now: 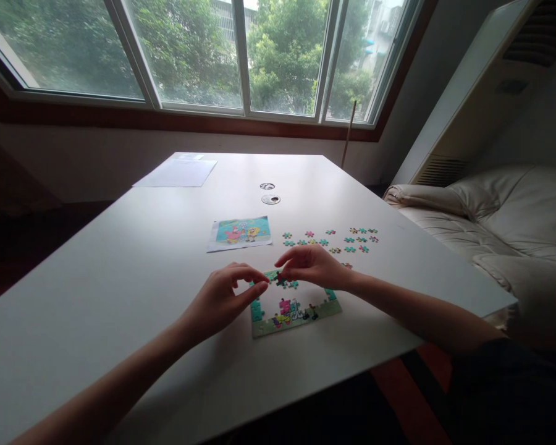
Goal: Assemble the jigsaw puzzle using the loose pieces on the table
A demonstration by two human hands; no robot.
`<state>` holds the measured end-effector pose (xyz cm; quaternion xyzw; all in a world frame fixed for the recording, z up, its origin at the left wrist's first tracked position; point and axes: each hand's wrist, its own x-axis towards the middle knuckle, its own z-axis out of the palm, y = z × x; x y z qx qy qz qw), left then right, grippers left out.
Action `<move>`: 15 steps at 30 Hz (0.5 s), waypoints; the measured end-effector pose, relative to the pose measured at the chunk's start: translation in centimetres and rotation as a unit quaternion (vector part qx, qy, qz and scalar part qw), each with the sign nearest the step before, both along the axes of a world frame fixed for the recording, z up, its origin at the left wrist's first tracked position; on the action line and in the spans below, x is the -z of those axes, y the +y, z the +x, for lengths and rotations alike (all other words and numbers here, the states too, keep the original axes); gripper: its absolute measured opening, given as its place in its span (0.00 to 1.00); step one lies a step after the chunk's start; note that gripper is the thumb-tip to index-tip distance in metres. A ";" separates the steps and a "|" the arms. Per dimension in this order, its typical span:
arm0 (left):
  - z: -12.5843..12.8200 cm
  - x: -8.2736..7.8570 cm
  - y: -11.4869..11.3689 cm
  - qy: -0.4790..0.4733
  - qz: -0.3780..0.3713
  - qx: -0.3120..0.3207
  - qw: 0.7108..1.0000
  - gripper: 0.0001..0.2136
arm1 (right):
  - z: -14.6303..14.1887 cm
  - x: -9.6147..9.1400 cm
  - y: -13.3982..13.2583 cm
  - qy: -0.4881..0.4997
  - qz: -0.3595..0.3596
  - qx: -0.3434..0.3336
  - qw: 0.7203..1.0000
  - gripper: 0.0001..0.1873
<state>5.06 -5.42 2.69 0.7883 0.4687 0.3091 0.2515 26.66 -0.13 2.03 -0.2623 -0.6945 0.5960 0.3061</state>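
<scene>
A jigsaw puzzle board (298, 326) lies on the white table, with border pieces and a few coloured pieces set in it. My left hand (222, 295) is at its upper left, thumb and forefinger pinched against a small dark red puzzle piece (279, 279). Over the board's upper edge curves my right hand (312, 264), thumb and forefinger apart, their tips close to the same piece. Whether the right thumb touches it I cannot tell. Part of the board's upper side is hidden by this hand. Loose puzzle pieces (349, 250) are spread beyond it.
A cartoon picture sheet (241, 233) lies behind the board. Two round discs (271, 199) are farther back on the table (120, 266), and a pale sheet (176, 172) is at its far left. A cream sofa (472, 216) stands at the right, below the windows' side.
</scene>
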 end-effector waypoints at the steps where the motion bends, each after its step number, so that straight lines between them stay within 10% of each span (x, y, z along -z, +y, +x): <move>1: 0.2 0.0 -0.1 -0.005 -0.008 0.002 1.000 0.08 | -0.2 0.0 -0.1 0.003 -0.002 -0.007 1.000 0.11; 15: 0.7 -0.2 0.2 -0.054 -0.053 -0.022 0.997 0.11 | -0.7 -0.2 -0.7 -0.010 0.075 -0.014 0.997 0.10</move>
